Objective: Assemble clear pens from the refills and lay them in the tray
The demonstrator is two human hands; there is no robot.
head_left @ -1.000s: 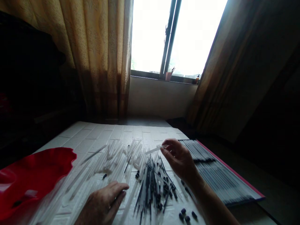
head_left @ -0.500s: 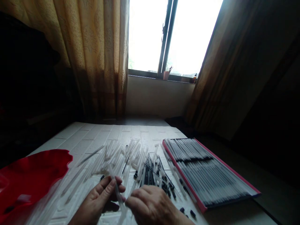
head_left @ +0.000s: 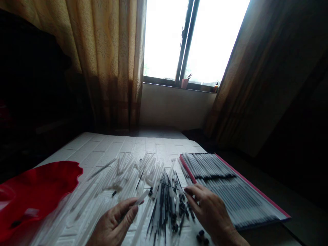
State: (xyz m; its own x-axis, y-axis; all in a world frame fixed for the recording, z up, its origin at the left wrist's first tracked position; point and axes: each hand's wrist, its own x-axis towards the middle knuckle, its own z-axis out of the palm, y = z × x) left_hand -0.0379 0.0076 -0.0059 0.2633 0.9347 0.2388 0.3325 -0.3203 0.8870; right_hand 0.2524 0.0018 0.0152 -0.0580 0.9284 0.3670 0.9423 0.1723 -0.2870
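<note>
Though the loose clear tubes [head_left: 124, 171] and dark rods [head_left: 164, 210] overlap too much to count, singles are: one held tube [head_left: 142, 197], one lone cap [head_left: 114, 193] left of the piles, one tray [head_left: 188, 169], one red bowl [head_left: 51, 181]. Left hand [head_left: 115, 220]: thumb and fingers closed on the held tube, its end sticking out past the fingertips toward the rods. Right hand [head_left: 208, 208]: fingertips nearly together at the end of a thin rod [head_left: 169, 185] over the pile; can't tell if gripped. Tray holds two rows of tubes, dark at the near ends. Bowl has a pale patch and dark spot inside, unclear.
</note>
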